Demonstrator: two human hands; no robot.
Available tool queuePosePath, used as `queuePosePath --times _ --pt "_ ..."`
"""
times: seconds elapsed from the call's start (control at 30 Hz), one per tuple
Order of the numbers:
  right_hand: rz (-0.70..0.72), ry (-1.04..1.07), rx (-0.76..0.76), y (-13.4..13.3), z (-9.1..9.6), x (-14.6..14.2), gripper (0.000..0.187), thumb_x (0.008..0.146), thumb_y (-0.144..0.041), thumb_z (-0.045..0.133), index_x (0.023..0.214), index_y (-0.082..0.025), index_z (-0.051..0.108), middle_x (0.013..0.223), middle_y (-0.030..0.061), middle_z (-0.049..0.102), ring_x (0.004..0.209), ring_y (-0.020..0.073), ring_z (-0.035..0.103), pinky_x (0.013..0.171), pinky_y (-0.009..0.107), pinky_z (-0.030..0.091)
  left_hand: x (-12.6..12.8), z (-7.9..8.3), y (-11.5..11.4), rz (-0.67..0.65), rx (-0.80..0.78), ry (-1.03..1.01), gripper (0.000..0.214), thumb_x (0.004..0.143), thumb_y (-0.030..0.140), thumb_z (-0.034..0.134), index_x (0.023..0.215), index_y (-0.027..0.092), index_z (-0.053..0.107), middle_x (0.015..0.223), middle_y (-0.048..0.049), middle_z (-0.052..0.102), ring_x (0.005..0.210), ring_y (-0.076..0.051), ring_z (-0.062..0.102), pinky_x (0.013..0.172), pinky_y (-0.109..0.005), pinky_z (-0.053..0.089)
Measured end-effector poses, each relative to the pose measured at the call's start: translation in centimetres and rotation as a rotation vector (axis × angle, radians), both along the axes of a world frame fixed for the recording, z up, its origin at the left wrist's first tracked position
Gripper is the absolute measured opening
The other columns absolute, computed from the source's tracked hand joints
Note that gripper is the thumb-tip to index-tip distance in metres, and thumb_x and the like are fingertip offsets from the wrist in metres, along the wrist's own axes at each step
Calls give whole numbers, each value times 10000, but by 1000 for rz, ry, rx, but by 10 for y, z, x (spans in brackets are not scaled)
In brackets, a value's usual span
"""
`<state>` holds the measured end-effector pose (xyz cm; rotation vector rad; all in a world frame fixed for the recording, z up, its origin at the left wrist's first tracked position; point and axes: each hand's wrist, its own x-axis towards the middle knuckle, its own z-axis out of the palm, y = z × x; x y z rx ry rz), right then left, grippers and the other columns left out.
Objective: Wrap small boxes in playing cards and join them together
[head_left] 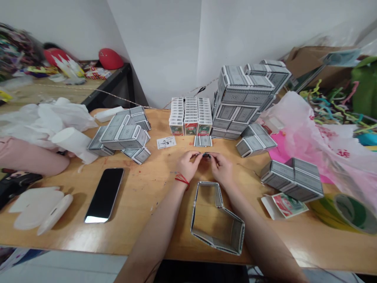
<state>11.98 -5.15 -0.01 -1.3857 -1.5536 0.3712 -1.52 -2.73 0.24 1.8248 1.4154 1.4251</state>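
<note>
My left hand and my right hand meet over the table, fingertips pinched on a small dark piece that looks like a folded playing card; the fingers cover much of it. A red string circles my left wrist. Between my forearms stands an open, angular frame of folded playing cards. Just beyond my fingers lies a small stack of grey-backed playing cards. One card rests face up to its left. Behind these stand rows of card boxes.
Grey card-covered blocks form a tall stack at back right and a pile at left. More blocks, an opened card box and a tape roll sit right. A phone and white case lie left.
</note>
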Motion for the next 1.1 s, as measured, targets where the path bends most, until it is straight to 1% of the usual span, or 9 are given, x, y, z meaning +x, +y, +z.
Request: queuePosePath --times 0.23,0.33,0.47,0.57,0.73,0.83,0.97,1.03,1.1 --pt "-43 78 -6 0 2 -3 218 800 -356 471 862 -214 625 789 40 677 682 156 626 659 293 507 -1 -1 -4 -53 9 54 208 823 264 443 896 192 623 864 -57 666 798 -147 618 743 -278 495" --pt "-69 56 -7 -1 3 -4 208 790 -370 488 814 -214 624 754 30 672 632 148 613 614 278 496 -2 -2 -5 -62 -5 61 235 837 212 397 932 191 611 894 -59 661 826 -147 611 764 -278 489" --pt "-84 2 -8 -2 4 -4 203 796 -357 476 784 -212 618 740 27 659 600 138 582 586 269 469 -4 -1 -4 -108 -7 50 261 839 173 369 958 199 600 934 -48 652 880 -141 599 814 -277 472" --pt "-60 76 -20 -1 4 -3 199 793 -353 478 768 -200 603 681 20 632 584 137 568 585 276 462 -4 0 -2 -148 -24 10 255 840 180 376 971 202 593 959 -44 646 902 -137 593 824 -277 468" --pt "12 460 -136 4 5 -3 248 773 -432 496 765 -186 533 559 -2 587 493 132 561 506 275 479 -1 0 2 -177 -132 -167 250 774 240 520 1015 178 546 980 -72 630 870 -145 601 783 -279 485" --pt "107 628 -203 7 6 -5 285 763 -472 497 795 -190 490 587 6 611 520 145 599 521 296 507 2 -4 6 -170 -252 -351 289 711 241 590 979 154 523 939 -80 629 828 -148 607 723 -272 496" --pt "229 696 -290 7 4 -8 308 757 -506 485 805 -203 454 656 20 638 580 158 628 553 322 526 3 -8 12 -92 -345 -605 279 659 248 633 884 139 511 887 -71 634 805 -139 606 718 -270 489" --pt "251 668 -328 7 2 -9 314 744 -504 504 792 -195 473 650 24 638 586 158 625 565 318 525 1 -9 15 -63 -383 -674 260 647 278 642 823 134 516 822 -56 636 741 -126 603 683 -260 486" --pt "238 627 -334 7 1 -9 320 726 -490 533 796 -178 520 667 31 637 581 151 612 562 303 519 0 -8 15 -81 -423 -703 259 632 299 653 776 128 522 758 -39 633 679 -112 592 642 -246 478"
